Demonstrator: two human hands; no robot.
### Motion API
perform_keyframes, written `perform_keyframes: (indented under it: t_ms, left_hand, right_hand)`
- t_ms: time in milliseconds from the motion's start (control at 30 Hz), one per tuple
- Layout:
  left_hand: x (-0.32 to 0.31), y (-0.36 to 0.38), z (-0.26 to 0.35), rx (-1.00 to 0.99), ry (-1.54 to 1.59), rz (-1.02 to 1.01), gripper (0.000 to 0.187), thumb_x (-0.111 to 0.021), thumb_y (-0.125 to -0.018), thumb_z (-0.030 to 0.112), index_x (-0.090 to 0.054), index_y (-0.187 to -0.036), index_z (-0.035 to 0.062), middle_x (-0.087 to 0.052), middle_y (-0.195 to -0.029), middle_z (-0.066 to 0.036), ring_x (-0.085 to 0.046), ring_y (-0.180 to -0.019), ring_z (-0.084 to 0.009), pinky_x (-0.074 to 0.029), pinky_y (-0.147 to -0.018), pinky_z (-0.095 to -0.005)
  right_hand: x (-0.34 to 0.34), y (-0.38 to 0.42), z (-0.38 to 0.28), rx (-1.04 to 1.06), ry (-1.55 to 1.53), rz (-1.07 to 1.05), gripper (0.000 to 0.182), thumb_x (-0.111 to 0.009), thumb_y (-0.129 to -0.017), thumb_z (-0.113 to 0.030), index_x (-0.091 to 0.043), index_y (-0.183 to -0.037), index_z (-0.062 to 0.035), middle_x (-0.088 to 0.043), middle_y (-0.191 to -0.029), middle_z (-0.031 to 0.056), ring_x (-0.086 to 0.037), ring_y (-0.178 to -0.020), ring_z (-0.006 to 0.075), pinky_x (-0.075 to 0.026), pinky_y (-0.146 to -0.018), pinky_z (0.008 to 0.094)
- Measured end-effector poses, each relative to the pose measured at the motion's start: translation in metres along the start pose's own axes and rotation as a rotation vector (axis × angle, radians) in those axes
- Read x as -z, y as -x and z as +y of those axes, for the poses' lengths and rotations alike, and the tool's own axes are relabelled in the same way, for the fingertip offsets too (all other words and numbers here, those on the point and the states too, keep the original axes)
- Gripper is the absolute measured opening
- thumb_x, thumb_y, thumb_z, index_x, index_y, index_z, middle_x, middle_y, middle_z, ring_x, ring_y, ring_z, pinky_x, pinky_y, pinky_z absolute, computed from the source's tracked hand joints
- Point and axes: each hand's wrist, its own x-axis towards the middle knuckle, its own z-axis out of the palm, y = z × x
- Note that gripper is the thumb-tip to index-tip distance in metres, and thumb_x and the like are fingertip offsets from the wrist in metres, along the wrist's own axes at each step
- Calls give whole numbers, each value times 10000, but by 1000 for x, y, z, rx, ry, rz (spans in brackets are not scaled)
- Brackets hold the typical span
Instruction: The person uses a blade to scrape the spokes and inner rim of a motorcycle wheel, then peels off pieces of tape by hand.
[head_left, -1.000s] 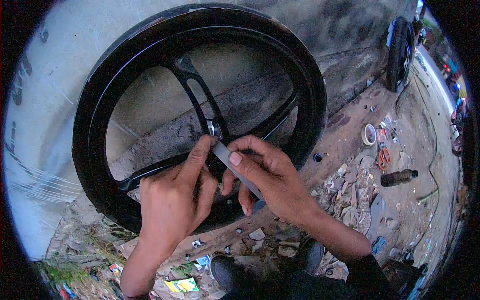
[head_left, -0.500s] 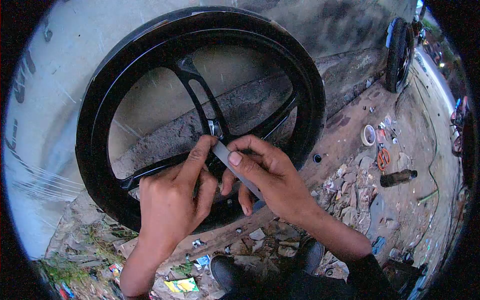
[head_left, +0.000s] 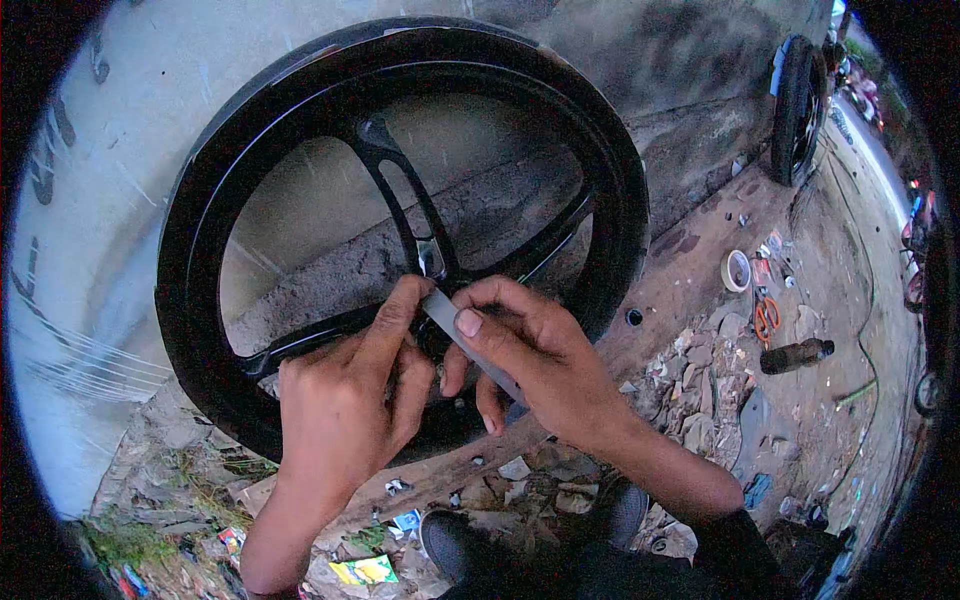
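A black spoked wheel rim (head_left: 190,300) leans upright against the wall in front of me. Between the thumb and fingers of my right hand (head_left: 545,350) is a flat grey strip (head_left: 463,330), slanting across the wheel's hub area. My left hand (head_left: 345,385) is closed at the strip's upper end, its index fingertip pressed there; its thumb is partly hidden. Just above that fingertip, a small bare, shiny patch (head_left: 430,258) shows at the base of a spoke. Both hands cover most of the hub. What the strip is made of, I cannot make out.
On the ground to the right lie a tape roll (head_left: 736,271), orange-handled scissors (head_left: 767,318) and a dark bottle (head_left: 797,356). Another wheel (head_left: 798,110) stands by the wall farther back. Rubble and a yellow wrapper (head_left: 364,570) lie near my shoes (head_left: 452,545).
The wheel's top has shifted very slightly downward. My left fingertip and the strip's upper end sit a touch lower; both hands keep the same hold.
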Motion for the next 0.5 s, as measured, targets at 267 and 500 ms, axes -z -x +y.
perform_keyframes:
  t_ms: [267, 500]
  left_hand:
    - [8, 19, 9, 37, 126, 22, 404, -678, -813, 41, -695, -1216, 57, -649, -669, -98, -651, -539, -230, -519, -541, -353]
    - [21, 62, 29, 242, 468, 21, 193, -665, -858, 34, -743, -1034, 41, -657, -724, -70, -579, -531, -130, -463, -531, -257]
  right_hand:
    - [-6, 26, -4, -124, -28, -42, 284, -495, -1080, -258, -509, -1205, -3, -682, -827, 136, -612, -516, 143, -491, -469, 266]
    - [3, 81, 22, -230, 118, -180, 220, -521, -1067, -168, -523, -1191, 14, -697, -850, 128, -666, -692, 139, -547, -587, 273]
